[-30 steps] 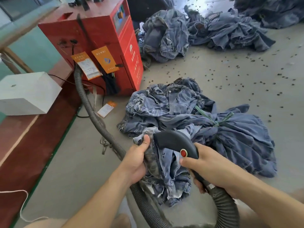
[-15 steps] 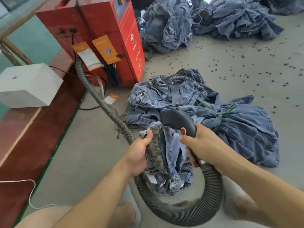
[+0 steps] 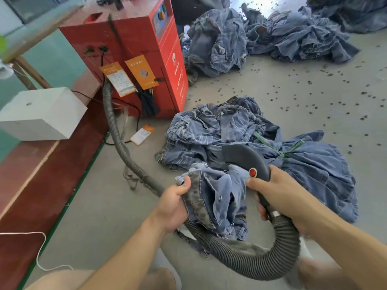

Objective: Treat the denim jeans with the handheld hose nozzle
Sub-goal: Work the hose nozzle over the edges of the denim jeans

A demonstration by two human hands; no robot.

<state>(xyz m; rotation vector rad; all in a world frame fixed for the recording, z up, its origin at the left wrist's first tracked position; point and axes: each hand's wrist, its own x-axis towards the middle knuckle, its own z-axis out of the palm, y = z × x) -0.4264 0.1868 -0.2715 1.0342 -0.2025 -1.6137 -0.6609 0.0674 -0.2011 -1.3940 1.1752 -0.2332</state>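
A bunched pair of denim jeans [image 3: 215,204] is held up off the floor, waistband edge and a metal button facing the camera. The left hand [image 3: 173,206] grips the waistband side, thumb curled over the top fold. The right hand [image 3: 278,193] is wrapped round the handle of the handheld hose nozzle [image 3: 246,159], thumb lying just below its red button [image 3: 253,172]. The dark nozzle head sits above and just behind the held jeans; contact between them cannot be confirmed. A ribbed grey hose [image 3: 251,260] loops from the handle beneath the jeans and runs across the concrete floor [image 3: 272,88] to the red machine [image 3: 146,51], which carries orange tags [image 3: 142,72]. Directly behind the held pair lies a pile of jeans [image 3: 282,151], part of it tied with green cord [image 3: 287,151]. Further piles [image 3: 261,36] lie near the machine. Small dark specks are scattered over the floor. A white box [image 3: 41,114] rests on a red ledge [image 3: 41,174] at left.
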